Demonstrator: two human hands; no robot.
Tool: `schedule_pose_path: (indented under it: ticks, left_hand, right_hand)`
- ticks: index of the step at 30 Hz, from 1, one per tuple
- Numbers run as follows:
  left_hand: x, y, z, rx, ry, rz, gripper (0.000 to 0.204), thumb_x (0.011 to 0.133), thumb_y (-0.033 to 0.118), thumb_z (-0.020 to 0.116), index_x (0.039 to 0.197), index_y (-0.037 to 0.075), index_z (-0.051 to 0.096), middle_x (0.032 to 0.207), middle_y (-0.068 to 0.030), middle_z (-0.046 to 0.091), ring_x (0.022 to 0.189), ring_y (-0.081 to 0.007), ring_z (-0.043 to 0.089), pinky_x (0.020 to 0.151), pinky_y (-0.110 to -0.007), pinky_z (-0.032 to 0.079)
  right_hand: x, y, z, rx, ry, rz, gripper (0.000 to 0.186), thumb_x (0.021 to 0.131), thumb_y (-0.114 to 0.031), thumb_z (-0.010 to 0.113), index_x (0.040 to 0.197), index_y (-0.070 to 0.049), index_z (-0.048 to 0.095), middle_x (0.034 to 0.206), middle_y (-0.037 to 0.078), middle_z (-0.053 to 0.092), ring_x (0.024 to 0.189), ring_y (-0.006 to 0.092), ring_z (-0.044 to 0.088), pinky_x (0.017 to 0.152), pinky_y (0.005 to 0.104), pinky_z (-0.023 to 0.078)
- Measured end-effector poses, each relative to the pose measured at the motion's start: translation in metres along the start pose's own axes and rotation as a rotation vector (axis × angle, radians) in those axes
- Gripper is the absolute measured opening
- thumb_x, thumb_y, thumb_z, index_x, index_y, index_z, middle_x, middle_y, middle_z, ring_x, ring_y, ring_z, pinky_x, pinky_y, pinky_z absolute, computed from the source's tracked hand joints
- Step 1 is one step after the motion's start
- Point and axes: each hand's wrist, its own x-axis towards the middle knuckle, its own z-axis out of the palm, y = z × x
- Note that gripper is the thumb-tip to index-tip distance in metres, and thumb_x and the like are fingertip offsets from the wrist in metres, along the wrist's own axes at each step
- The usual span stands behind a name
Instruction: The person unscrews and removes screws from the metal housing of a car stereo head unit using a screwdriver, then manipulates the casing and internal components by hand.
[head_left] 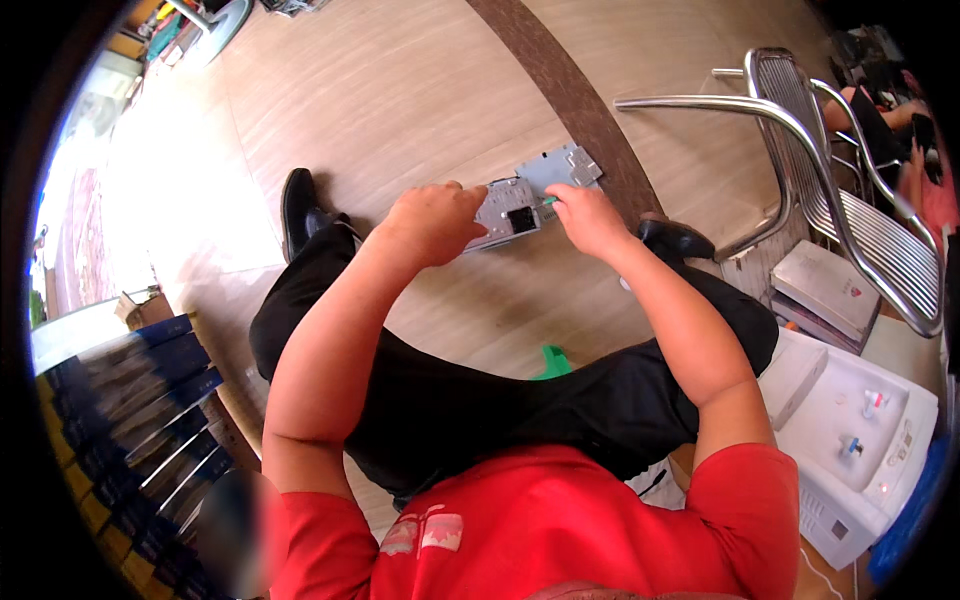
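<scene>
A flat grey metal electronic unit (500,207) with its inside exposed lies low in front of me, between my feet. It has a black square patch near its right end. My left hand (428,222) is closed round the unit's left end, thumb on the near side and forefinger on the far side. In my right hand (592,220) is a screwdriver (549,201) with a green handle, its thin shaft pointing left at the unit's right end. Whether its tip touches the unit is too small to tell. A light-grey metal plate (550,170) sits just behind the unit.
A metal-framed chair (800,150) stands at right, with another person (900,130) beyond it. Below are a white box (825,285) and a white water dispenser (850,440). Blue stacked boxes (140,400) stand at left. Something green (552,362) shows beneath me.
</scene>
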Motion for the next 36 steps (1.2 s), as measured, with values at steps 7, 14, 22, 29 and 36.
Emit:
schedule_pose_path:
  ticks: [7,14,22,29,36]
  left_hand:
    - [0.001,-0.002,0.002,0.011,0.047,0.033,0.041,0.091,0.029,0.065,0.124,0.006,0.056,0.109,-0.0198,0.066,0.104,-0.0372,0.063,0.088,-0.046,0.051]
    - [0.003,-0.002,0.002,0.032,0.014,0.027,0.045,0.092,0.028,0.063,0.13,0.006,0.053,0.111,-0.0198,0.066,0.106,-0.0373,0.063,0.09,-0.046,0.05]
    - [0.003,-0.001,0.001,0.038,0.008,0.031,0.046,0.092,0.028,0.063,0.131,0.006,0.053,0.112,-0.02,0.065,0.107,-0.0374,0.062,0.09,-0.046,0.05]
    - [0.002,0.001,-0.001,0.032,-0.008,0.014,0.046,0.093,0.028,0.062,0.132,0.006,0.053,0.115,-0.0193,0.065,0.109,-0.0368,0.061,0.092,-0.046,0.049]
    - [0.001,0.0,0.002,0.047,0.007,0.014,0.048,0.092,0.03,0.063,0.133,0.007,0.053,0.116,-0.019,0.065,0.11,-0.0364,0.061,0.093,-0.046,0.049]
  right_hand:
    - [0.004,0.001,0.003,0.058,-0.027,-0.014,0.023,0.095,-0.023,0.058,0.104,-0.004,0.067,0.095,0.022,0.068,0.092,0.0409,0.065,0.078,0.0481,0.052]
    - [0.006,0.002,0.003,-0.026,0.026,0.136,0.026,0.092,-0.028,0.064,0.098,-0.004,0.069,0.089,0.021,0.069,0.087,0.0402,0.066,0.076,0.0475,0.053]
    - [0.002,0.004,0.004,-0.056,0.04,0.017,0.022,0.092,-0.025,0.062,0.101,-0.007,0.07,0.096,0.021,0.068,0.094,0.0386,0.065,0.082,0.0464,0.052]
    - [0.003,0.003,0.004,-0.017,0.027,0.005,0.022,0.093,-0.026,0.061,0.102,-0.008,0.07,0.094,0.021,0.067,0.094,0.0398,0.063,0.083,0.0466,0.051]
    - [0.009,0.0,0.0,-0.127,-0.087,0.241,0.026,0.094,-0.029,0.061,0.106,-0.007,0.068,0.097,0.022,0.069,0.093,0.0399,0.065,0.079,0.0481,0.052]
